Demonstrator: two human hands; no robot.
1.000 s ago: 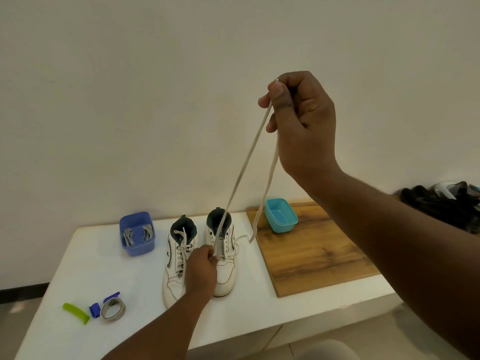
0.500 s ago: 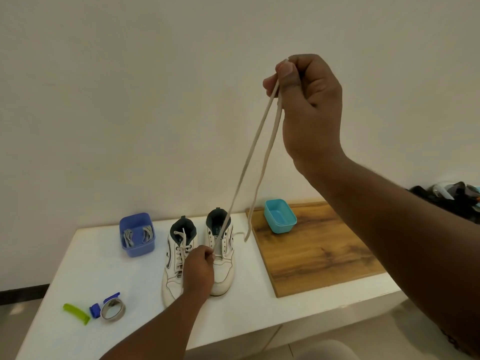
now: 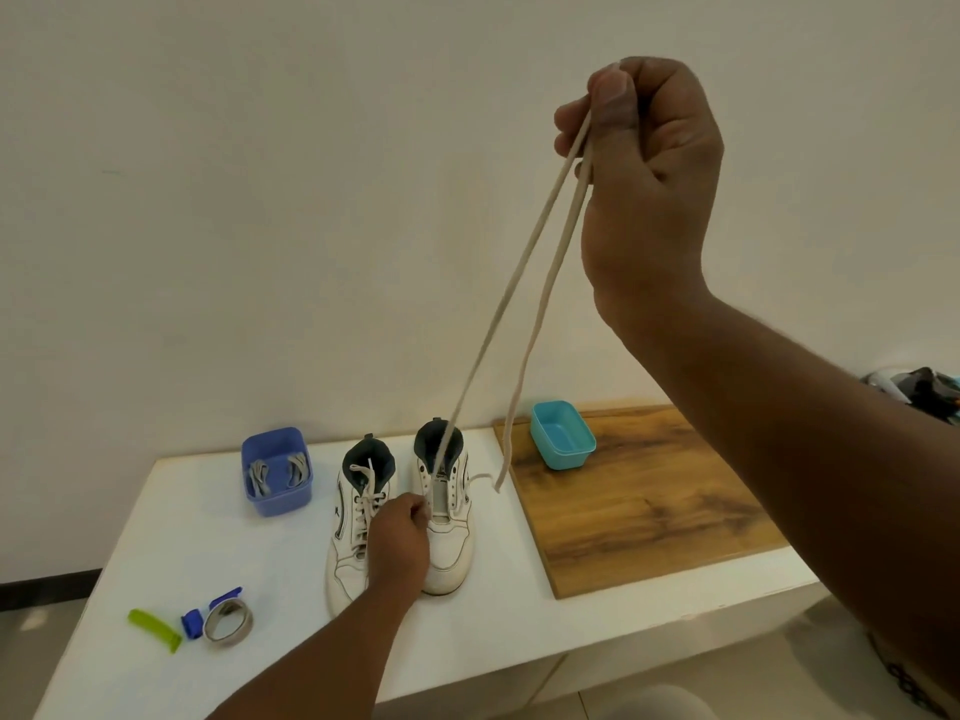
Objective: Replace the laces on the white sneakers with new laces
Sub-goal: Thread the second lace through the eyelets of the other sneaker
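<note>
**A:** What's going on with the shoes?

**B:** The right hand (image 3: 644, 163) is raised high, thumb and fingers pinching the old lace (image 3: 511, 298) at a fold, so two strands hang down. One runs into the right sneaker (image 3: 445, 517); the other dangles free, its tip just above the near-left corner of the wooden board (image 3: 639, 511). A short bit also trails off that shoe's right side.

**A:** And the other hand?

**B:** The left hand (image 3: 400, 543) is down on the shoes, fingers curled at the eyelets of the right sneaker. I'd say it's steadying it, though I can't tell exactly what it grips. The left sneaker (image 3: 356, 532) beside it is fully laced. Both stand toward the back of the white bench (image 3: 208, 522), near the middle.

**A:** So how would you finish this pull cleanly?

**B:** Most eyelets on the right one look bare, so I'd guess little lace is left inside. Keep the shoe pinned, and pull straight up along the tongue, not sideways, or the shoe tips or drags. Go slowly so the lace end doesn't catch in an eyelet.

**A:** Then?

**B:** The teal tub (image 3: 562, 443) on the board's back-left corner looks empty, perhaps for old laces. The blue tub (image 3: 275, 478) left of the shoes, by the bench's back edge, holds bundled laces (image 3: 275, 472), presumably the new ones. A green clip (image 3: 155, 629), a blue piece (image 3: 191, 623) and a roll of tape (image 3: 228, 622) sit near the front-left corner.
</note>
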